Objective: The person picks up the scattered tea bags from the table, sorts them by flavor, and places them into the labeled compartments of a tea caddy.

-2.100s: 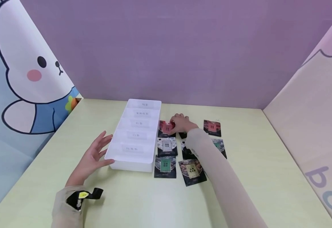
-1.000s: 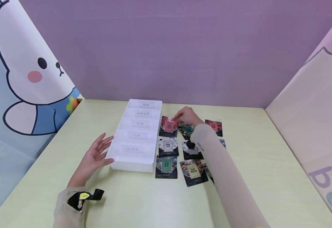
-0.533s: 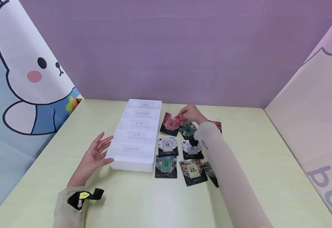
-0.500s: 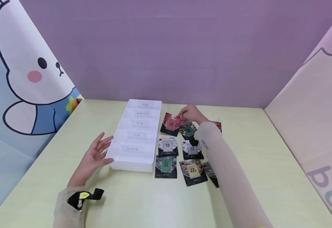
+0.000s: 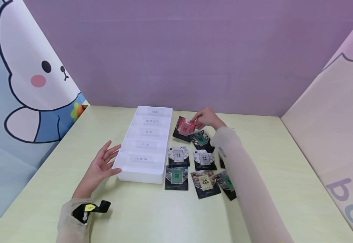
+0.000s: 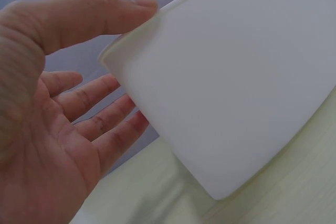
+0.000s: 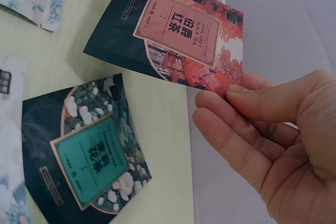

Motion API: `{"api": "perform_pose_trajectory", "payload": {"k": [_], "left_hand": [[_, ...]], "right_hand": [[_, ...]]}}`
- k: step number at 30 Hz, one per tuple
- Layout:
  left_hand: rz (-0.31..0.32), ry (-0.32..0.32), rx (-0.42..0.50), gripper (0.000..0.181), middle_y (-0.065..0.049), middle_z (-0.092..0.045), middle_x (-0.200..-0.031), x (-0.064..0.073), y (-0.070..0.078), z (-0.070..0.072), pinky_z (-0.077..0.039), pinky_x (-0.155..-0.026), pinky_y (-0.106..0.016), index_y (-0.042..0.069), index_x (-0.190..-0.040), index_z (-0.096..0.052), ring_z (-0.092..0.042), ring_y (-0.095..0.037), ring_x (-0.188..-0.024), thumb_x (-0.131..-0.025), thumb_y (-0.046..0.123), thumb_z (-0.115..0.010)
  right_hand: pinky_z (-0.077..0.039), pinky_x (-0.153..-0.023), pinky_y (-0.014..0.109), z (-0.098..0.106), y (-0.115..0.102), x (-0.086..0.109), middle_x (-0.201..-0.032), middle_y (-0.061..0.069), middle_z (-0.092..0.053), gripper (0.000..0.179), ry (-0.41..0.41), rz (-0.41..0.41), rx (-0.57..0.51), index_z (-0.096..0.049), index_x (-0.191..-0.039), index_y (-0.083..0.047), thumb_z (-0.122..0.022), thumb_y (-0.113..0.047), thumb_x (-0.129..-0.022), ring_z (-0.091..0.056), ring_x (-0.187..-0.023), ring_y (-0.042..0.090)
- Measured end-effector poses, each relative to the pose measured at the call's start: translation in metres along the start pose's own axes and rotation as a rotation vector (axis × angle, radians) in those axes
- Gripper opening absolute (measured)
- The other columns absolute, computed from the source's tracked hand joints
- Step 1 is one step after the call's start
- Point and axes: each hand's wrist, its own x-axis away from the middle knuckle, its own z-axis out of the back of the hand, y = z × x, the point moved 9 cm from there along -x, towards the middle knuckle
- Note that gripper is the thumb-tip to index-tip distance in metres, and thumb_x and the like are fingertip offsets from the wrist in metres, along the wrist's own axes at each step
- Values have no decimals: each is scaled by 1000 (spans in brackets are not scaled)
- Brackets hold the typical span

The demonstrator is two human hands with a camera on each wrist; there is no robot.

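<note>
My right hand [image 5: 208, 118] pinches a red-and-black Earl Grey tea sachet [image 7: 178, 35] by its top corner, between thumb and forefinger. In the right wrist view the sachet is tilted above the table, and a green-labelled tea sachet [image 7: 89, 156] lies below it. A long white divided box [image 5: 140, 177] with a label in each compartment stands left of the sachets. Beside its near left corner is my left hand [image 5: 98, 165], fingers spread. The left wrist view has the thumb [image 6: 105, 19] on the box rim and the fingertips against its side.
More sachets lie in rows right of the box: two white ones [image 5: 178, 156], a green one [image 5: 176, 178], a yellow-labelled one [image 5: 205, 183] and another green one [image 5: 226, 184]. My right sleeve [image 5: 246, 172] covers part of that group. A purple panel [image 5: 182, 60] rises behind the table.
My right hand has taken hold of the red sachet and raised it away from its spot, up and to the right, turning it askew. My left hand has stayed at the box.
</note>
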Motion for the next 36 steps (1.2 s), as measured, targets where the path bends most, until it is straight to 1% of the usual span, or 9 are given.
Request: {"api": "perform_pose_trajectory", "payload": {"k": [5, 7, 11, 14, 18, 24, 28, 33, 36], "left_hand": [[7, 2, -3, 102, -23, -26, -159, -1, 0, 0, -39, -99, -11, 19, -161, -8, -38, -10, -136, -86, -9, -71], [8, 2, -2, 102, -22, -27, -159, -1, 0, 0, -39, -100, -12, 20, -161, -8, -38, -12, -137, -86, -8, -71], [-8, -5, 15, 102, -19, -29, -159, -3, -1, -1, -39, -100, -13, 20, -161, -8, -39, -8, -135, -86, -9, -71], [-19, -10, 30, 102, -18, -30, -159, -4, -1, -1, -39, -100, -13, 20, -161, -8, -40, -4, -132, -86, -10, -70], [-12, -8, 26, 103, -19, -29, -159, -5, -1, -2, -39, -100, -13, 20, -161, -8, -40, -5, -132, -85, -10, -70], [3, -1, 15, 104, -19, -30, -158, -6, -2, -2, -39, -99, -12, 20, -161, -7, -41, -2, -131, -85, -8, -72], [-2, -3, 21, 104, -18, -31, -158, -5, -2, -2, -39, -99, -12, 19, -161, -7, -41, -3, -131, -85, -9, -71], [-9, -2, 21, 104, -15, -33, -158, -4, -3, -1, -39, -99, -12, 20, -161, -7, -41, -2, -132, -85, -9, -71], [-9, 3, 24, 103, -12, -35, -157, 0, -4, 1, -39, -99, -12, 21, -161, -8, -41, -2, -131, -85, -10, -71]], "right_hand": [[-56, -83, 53, 6, -2, 1, -105, 25, -70, 21, 4, -4, -4, -72, -108, 8, -58, 5, -92, -71, -86, 41], [-56, -83, 52, 9, -3, 1, -106, 26, -70, 22, 2, -6, -9, -72, -109, 9, -59, 5, -93, -71, -87, 40], [-56, -84, 51, 17, -3, 3, -104, 24, -70, 21, 8, -16, -33, -72, -110, 7, -60, 3, -93, -71, -82, 34], [-59, -78, 45, 25, -7, 4, -99, 23, -72, 20, 21, -24, -49, -73, -109, 7, -61, 3, -93, -71, -82, 34], [-61, -69, 36, 30, -14, 4, -96, 21, -73, 20, 36, -22, -57, -73, -108, 8, -61, 3, -93, -72, -81, 34], [-60, -72, 40, 33, -24, 4, -98, 23, -72, 20, 39, -4, -64, -72, -108, 9, -61, 4, -92, -72, -75, 29], [-60, -71, 38, 35, -29, 3, -95, 21, -73, 20, 35, -6, -61, -72, -110, 9, -62, 2, -93, -71, -73, 26], [-61, -69, 36, 37, -44, 2, -95, 22, -72, 20, 43, 14, -80, -71, -110, 9, -62, 1, -94, -72, -72, 25], [-60, -70, 36, 34, -53, 2, -98, 22, -72, 20, 33, 22, -93, -72, -110, 8, -62, 1, -94, -72, -75, 27]]}}
